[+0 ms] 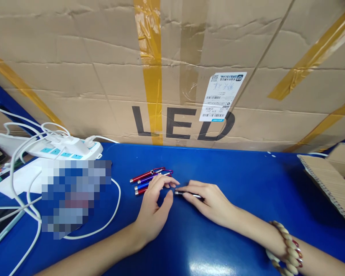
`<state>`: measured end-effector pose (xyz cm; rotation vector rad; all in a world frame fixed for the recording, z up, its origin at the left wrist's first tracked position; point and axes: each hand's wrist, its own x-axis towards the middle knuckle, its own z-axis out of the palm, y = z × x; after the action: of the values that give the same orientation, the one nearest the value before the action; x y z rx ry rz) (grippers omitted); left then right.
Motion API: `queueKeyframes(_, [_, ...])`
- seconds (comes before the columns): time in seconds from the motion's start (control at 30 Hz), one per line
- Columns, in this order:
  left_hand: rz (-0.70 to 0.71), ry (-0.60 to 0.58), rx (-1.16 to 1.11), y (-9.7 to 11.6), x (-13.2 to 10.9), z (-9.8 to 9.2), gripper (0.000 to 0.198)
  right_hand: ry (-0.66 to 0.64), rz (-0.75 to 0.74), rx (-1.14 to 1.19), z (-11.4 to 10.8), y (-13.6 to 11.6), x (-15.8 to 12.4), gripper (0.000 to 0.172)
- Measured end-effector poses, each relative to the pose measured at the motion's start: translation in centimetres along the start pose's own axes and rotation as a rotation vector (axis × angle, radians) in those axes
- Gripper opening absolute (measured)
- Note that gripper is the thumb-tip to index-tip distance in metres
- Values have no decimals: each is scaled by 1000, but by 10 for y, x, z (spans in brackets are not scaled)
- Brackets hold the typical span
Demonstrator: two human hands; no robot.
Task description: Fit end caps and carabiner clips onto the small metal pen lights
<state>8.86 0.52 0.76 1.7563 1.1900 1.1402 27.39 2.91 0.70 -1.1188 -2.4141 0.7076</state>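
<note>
My right hand pinches a slim black penlight between thumb and fingers, low over the blue table. Its silver end points left, and the hand covers part of its body. Just left of it, my left hand is curved with thumb and fingers apart and holds nothing. Beside and partly behind the left fingers, several similar metal penlights lie side by side: a red penlight at the back, then a purple penlight, a blue penlight and another red penlight. Small clips show at their right ends.
A large cardboard box marked LED stands along the back of the blue table. At left are a white power strip, looping white cables, a pixelated object and a phone-like device. Cardboard flaps stick in at right.
</note>
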Motion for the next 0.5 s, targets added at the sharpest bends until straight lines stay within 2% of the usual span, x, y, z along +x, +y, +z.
queueKeyframes(0.1, [69,17,187,4,-1,2,17,20,14,-197,-11,7,4,28])
queueKeyframes(0.2, [183,-69,409,4,-5,4,22,65,114,-444,-25,22,6,21])
queueKeyframes(0.3, [326,-165,738,1,-12,9,35,91,253,-623,-41,43,6,14])
queueKeyframes(0.37, [386,-152,1003,-1,-17,12,46,115,311,-671,-51,57,4,12])
queueKeyframes(0.43, [350,-75,1263,0,-21,13,52,139,357,-692,-59,67,1,10])
queueKeyframes(0.5, [252,-17,1465,2,-23,11,50,154,394,-708,-65,71,-2,9])
